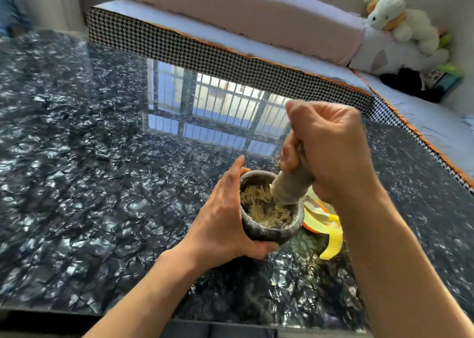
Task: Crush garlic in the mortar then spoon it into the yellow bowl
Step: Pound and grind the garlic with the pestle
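Note:
A dark grey stone mortar (272,231) stands on the glossy black marbled table (89,183), right of centre. Pale mashed garlic (261,206) lies inside it. My left hand (223,219) wraps the mortar's left side and base. Gripped in my right hand (331,152) is a stone pestle (291,186), tilted, with its thick end down in the garlic at the mortar's right side. Just right of the mortar, partly hidden by my right forearm, sits the yellow bowl (316,219) with an orange edge. A yellow spoon handle (333,242) sticks out toward me.
A bench with houndstooth edging (205,52) runs along the table's far and right sides. It carries a pink cushion (243,6) and a white plush toy (400,19). The table's near edge (77,309) lies close below my arms.

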A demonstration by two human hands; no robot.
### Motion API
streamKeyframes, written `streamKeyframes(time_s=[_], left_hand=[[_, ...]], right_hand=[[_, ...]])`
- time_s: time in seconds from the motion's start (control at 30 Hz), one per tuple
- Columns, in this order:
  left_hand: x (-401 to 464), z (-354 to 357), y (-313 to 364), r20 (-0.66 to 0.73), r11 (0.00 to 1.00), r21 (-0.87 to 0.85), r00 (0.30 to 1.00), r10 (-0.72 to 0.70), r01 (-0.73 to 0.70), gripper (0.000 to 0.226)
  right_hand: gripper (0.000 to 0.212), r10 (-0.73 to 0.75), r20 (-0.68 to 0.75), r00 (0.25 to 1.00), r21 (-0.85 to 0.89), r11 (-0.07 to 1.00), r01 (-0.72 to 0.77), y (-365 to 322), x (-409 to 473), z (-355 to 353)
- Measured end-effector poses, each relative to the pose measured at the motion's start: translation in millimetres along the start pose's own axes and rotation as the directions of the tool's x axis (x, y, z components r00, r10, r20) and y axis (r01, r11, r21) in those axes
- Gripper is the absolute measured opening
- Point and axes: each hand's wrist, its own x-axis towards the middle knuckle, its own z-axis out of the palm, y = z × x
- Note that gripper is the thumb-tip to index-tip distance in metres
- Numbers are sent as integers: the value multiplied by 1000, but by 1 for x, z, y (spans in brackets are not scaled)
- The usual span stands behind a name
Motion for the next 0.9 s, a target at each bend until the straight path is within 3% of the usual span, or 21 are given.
streamKeyframes(time_s=[0.13,0.27,0.4,0.53,0.67,0.9], left_hand=[[1,2,2,-1,1000,10,1000,16,-16,132],[0,2,2,7,1000,5,1000,7,-7,135],[0,2,1,6,1000,-1,1000,13,-13,135],[-1,3,2,3,1000,-9,1000,7,-7,136],[-2,3,2,5,1000,-11,1000,-1,1,135],[-2,4,1,-5,1000,-8,1000,-4,4,135]], right_hand=[[49,95,27,995,-167,982,-89,37,-7,19],[45,148,24,989,-65,987,-146,32,-3,16],[40,69,-21,997,174,983,-64,2,3,-3],[47,134,54,990,120,983,-139,23,-16,13],[41,186,41,982,133,973,-190,38,-20,24],[47,44,-59,997,222,975,-30,18,-12,15]])
